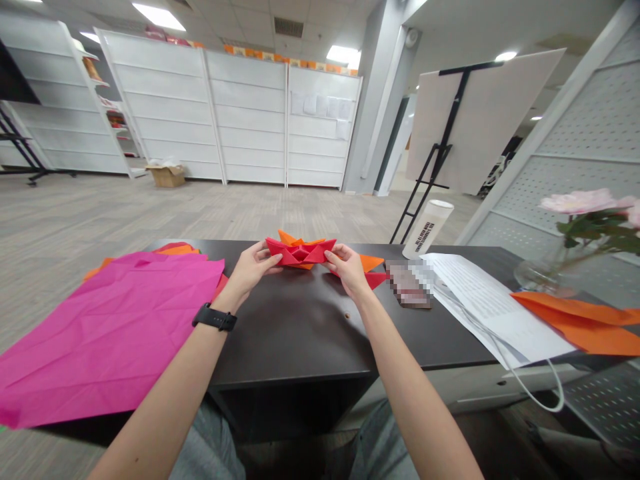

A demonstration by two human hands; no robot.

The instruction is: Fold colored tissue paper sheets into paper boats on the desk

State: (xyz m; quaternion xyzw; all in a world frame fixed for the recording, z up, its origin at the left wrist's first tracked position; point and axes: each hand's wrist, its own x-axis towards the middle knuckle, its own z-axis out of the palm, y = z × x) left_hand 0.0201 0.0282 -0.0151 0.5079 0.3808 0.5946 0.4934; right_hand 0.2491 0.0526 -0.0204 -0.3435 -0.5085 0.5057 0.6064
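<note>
A red folded paper boat (pixel 301 253) is held up between my two hands above the dark table (pixel 295 333). My left hand (pixel 253 270) pinches its left tip, and a black watch band circles that wrist. At the other tip, my right hand (pixel 346 267) grips with thumb and fingers. Behind the red boat stands an orange folded paper piece (pixel 287 237), partly hidden by it. More folded paper, orange (pixel 371 263) and red (pixel 377 280), lies just right of my right hand. Both hands are closed.
Magenta paper sheets (pixel 125 320) cover the table's left side, overhanging its front edge. On the right are a white cylinder (pixel 428 230), printed papers (pixel 480 300) with a white cable (pixel 530 397), orange folded paper (pixel 590 323), and flowers (pixel 580 202) in a clear vase (pixel 543 275).
</note>
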